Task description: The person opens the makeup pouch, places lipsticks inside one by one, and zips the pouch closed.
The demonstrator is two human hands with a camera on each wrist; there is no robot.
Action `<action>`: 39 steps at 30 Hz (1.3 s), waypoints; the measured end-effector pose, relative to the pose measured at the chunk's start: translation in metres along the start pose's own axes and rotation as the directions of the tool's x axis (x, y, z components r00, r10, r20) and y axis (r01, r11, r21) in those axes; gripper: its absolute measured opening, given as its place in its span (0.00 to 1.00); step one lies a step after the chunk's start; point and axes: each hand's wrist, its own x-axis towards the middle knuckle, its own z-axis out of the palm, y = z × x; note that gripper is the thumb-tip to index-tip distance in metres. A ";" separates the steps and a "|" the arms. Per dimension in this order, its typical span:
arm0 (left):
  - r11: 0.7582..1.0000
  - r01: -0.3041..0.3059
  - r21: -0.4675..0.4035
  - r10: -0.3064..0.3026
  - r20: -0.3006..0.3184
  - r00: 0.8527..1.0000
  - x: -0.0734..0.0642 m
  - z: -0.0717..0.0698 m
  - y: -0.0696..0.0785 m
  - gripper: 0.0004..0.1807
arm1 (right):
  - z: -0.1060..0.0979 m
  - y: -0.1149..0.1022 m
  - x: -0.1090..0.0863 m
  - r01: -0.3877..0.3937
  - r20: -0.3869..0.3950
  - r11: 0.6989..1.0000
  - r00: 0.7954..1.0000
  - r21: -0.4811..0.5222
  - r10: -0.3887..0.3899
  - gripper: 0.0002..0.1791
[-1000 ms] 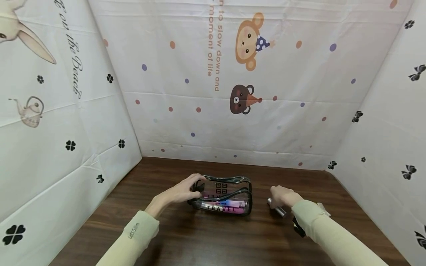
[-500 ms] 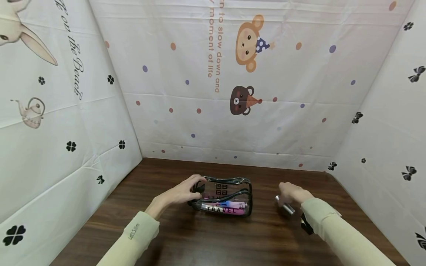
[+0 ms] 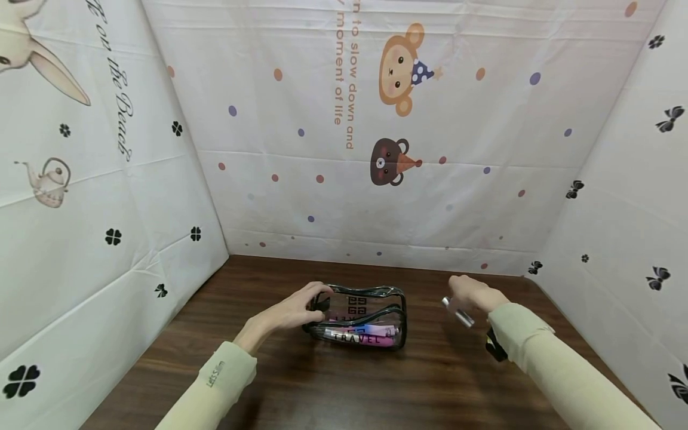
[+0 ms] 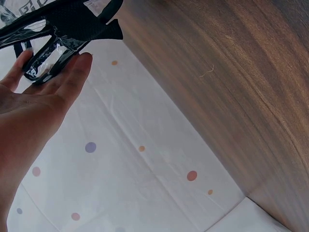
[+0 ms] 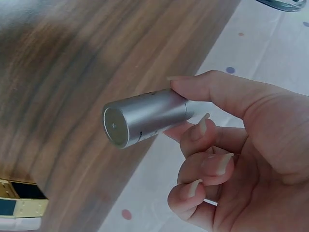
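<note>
In the head view, my left hand [image 3: 295,304] grips the left end of a clear zip pouch [image 3: 376,316] with black trim and "TRAVEL" lettering. Pink, blue and white tubes [image 3: 371,330] lie inside the pouch. The left wrist view shows the thumb and fingers of my left hand [image 4: 43,101] around the dark zipped end of the pouch [image 4: 72,24]. Right of the pouch, my right hand [image 3: 473,292] holds a silver lipstick [image 3: 458,312]. Seen from the right wrist, the thumb and index finger pinch one end of the lipstick [image 5: 149,116]; the other fingers are curled.
Dark wooden table [image 3: 344,388] lies below, with printed white sheets [image 3: 301,197] rising at the back and both sides. A gold-edged box [image 5: 21,198] with dark panels shows at the lower left of the right wrist view.
My right hand has shifted right with the lipstick, then higher in the head view. The left hand and the pouch have stayed in place.
</note>
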 end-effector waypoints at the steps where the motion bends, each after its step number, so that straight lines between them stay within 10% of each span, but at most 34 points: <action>1: 1.000 0.000 0.000 0.000 0.000 1.000 0.000 0.000 0.000 0.31 | -0.002 -0.001 0.000 0.003 -0.002 1.000 1.000 -0.003 -0.003 0.04; 23: 1.000 -0.007 0.013 0.007 -0.001 1.000 0.000 0.000 0.000 0.30 | -0.035 -0.046 0.008 0.053 -0.041 0.998 0.998 -0.022 -0.054 0.08; 39: 1.000 -0.006 0.019 0.006 0.001 1.000 -0.001 0.000 0.002 0.30 | -0.051 -0.097 0.000 0.239 -0.097 0.970 0.965 -0.047 -0.242 0.24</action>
